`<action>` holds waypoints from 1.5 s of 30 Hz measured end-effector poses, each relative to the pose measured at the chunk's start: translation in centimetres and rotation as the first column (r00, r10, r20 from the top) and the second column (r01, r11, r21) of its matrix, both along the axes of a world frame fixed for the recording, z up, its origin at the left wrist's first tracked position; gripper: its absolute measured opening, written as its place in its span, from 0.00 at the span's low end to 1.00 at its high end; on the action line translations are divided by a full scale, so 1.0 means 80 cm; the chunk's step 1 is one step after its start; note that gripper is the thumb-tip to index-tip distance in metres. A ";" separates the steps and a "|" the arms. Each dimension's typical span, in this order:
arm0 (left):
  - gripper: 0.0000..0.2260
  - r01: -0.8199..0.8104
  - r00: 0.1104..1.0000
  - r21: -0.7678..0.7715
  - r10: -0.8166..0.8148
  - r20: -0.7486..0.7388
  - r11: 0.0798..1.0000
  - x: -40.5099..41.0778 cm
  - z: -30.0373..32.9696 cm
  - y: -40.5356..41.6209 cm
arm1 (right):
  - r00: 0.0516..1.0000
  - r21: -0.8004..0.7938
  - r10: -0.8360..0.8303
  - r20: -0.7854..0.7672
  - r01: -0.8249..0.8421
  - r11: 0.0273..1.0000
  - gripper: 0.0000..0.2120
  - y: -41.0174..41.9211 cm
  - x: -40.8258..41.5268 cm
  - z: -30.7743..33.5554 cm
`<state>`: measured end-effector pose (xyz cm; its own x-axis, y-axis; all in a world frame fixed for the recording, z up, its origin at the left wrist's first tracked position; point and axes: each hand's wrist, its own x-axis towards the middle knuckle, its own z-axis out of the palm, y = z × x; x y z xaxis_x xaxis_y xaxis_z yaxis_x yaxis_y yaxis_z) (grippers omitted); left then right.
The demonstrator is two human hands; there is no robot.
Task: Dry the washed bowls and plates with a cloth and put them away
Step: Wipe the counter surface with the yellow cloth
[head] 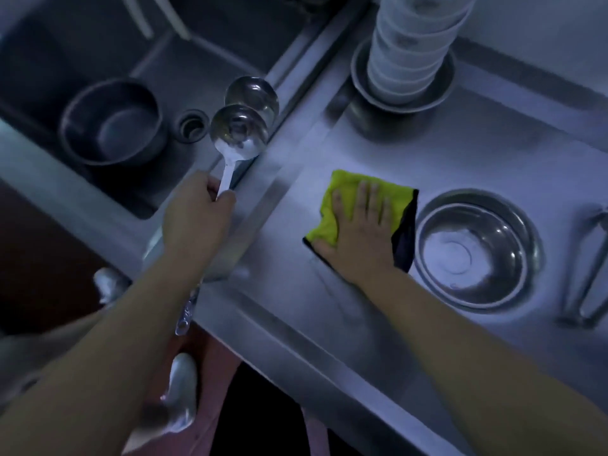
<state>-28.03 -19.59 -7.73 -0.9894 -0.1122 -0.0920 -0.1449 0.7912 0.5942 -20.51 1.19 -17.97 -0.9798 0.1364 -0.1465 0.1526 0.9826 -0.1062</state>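
My left hand (197, 212) grips the handle of a steel ladle (237, 133) held over the sink's right edge. A second ladle bowl (253, 93) lies just behind it. My right hand (360, 232) lies flat, fingers straight, on a yellow-green cloth (339, 192) with a dark underside, spread on the steel counter (460, 153). Two nested steel bowls (477, 248) sit right of the cloth. A tall stack of white bowls (414, 44) stands on steel plates (441, 93) at the back.
A sink (98, 192) at left holds a steel bowl (112, 123) beside the drain (192, 125). Metal handles (592, 274) lie at the counter's right edge. Another utensil handle (186, 311) hangs off the front edge below my left arm.
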 end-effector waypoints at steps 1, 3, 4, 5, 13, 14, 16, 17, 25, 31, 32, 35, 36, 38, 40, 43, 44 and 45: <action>0.03 -0.033 0.999 -0.001 0.033 -0.002 0.999 0.010 0.004 -0.010 | 0.998 -0.007 0.055 0.011 -0.055 0.998 0.43 -0.021 0.008 0.001; 0.03 -0.087 0.996 -0.017 0.087 -0.003 0.996 0.029 0.011 -0.031 | 0.988 -0.030 0.149 0.024 -0.149 0.988 0.41 -0.060 0.022 0.005; 0.02 -0.106 0.994 -0.033 0.106 -0.003 0.994 0.039 0.013 -0.041 | 0.980 -0.048 0.195 0.024 -0.194 0.980 0.40 -0.077 0.029 0.006; 0.03 -0.119 0.993 -0.048 0.119 -0.004 0.992 0.048 0.016 -0.050 | 0.971 -0.072 0.237 0.020 -0.235 0.969 0.39 -0.094 0.034 0.008; 0.05 -0.171 0.985 -0.067 0.172 -0.004 0.983 0.092 0.014 -0.096 | 0.904 -0.371 0.424 0.055 -0.376 0.849 0.35 -0.196 0.070 0.011; 0.04 -0.168 0.986 -0.053 0.168 -0.002 0.984 0.095 0.012 -0.097 | 0.906 -0.378 0.421 0.042 -0.376 0.846 0.35 -0.197 0.075 0.012; 0.04 -0.148 0.989 -0.028 0.148 0.014 0.989 0.102 0.010 -0.097 | 0.903 -0.359 0.428 0.030 -0.389 0.848 0.37 -0.192 0.089 0.016; 0.04 -0.132 0.991 -0.021 0.133 0.023 0.991 0.106 0.009 -0.098 | 0.898 -0.338 0.439 0.028 -0.405 0.849 0.37 -0.187 0.097 0.018; 0.04 0.101 0.993 0.035 -0.103 0.052 0.994 0.128 0.005 -0.071 | 0.927 -0.296 0.367 0.078 -0.330 0.897 0.37 -0.106 0.207 0.032; 0.09 0.266 0.954 0.124 -0.280 0.108 0.956 0.149 0.000 -0.015 | 0.969 -0.209 0.096 0.228 -0.047 0.977 0.36 -0.015 0.317 0.043; 0.09 0.297 0.943 0.141 -0.313 0.113 0.944 0.154 -0.002 -0.006 | 0.966 -0.193 0.029 0.258 0.022 0.981 0.35 0.002 0.338 0.045; 0.08 0.357 0.920 0.164 -0.376 0.110 0.920 0.163 -0.007 0.018 | 0.933 -0.156 -0.146 0.330 0.206 0.966 0.35 0.049 0.385 0.053; 0.08 0.369 0.917 0.150 -0.386 0.103 0.917 0.166 -0.009 0.024 | 0.920 -0.159 -0.182 0.346 0.248 0.956 0.35 0.059 0.395 0.056; 0.07 0.382 0.913 0.129 -0.395 0.096 0.915 0.169 -0.012 0.031 | 0.905 -0.162 -0.219 0.364 0.293 0.942 0.35 0.068 0.403 0.060; 0.07 0.390 0.908 0.119 -0.403 0.113 0.913 0.171 -0.017 0.032 | 0.900 -0.143 -0.228 0.371 0.298 0.944 0.36 0.064 0.398 0.056; 0.06 0.401 0.901 0.111 -0.414 0.131 0.909 0.172 -0.025 0.031 | 0.905 -0.152 -0.251 0.344 0.318 0.936 0.37 0.047 0.370 0.047; 0.07 0.403 0.900 0.108 -0.414 0.132 0.909 0.173 -0.028 0.030 | 0.912 -0.143 -0.245 0.329 0.305 0.942 0.38 0.041 0.356 0.045; 0.07 0.403 0.901 0.105 -0.414 0.131 0.909 0.174 -0.030 0.029 | 0.922 -0.122 -0.232 0.309 0.281 0.952 0.38 0.034 0.339 0.041</action>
<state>-14.12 -17.26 -10.12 -0.9214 0.3116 -0.2323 0.0914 0.7546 0.6498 6.59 3.90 -14.65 -0.8262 0.3282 -0.4580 0.4447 0.8790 -0.1723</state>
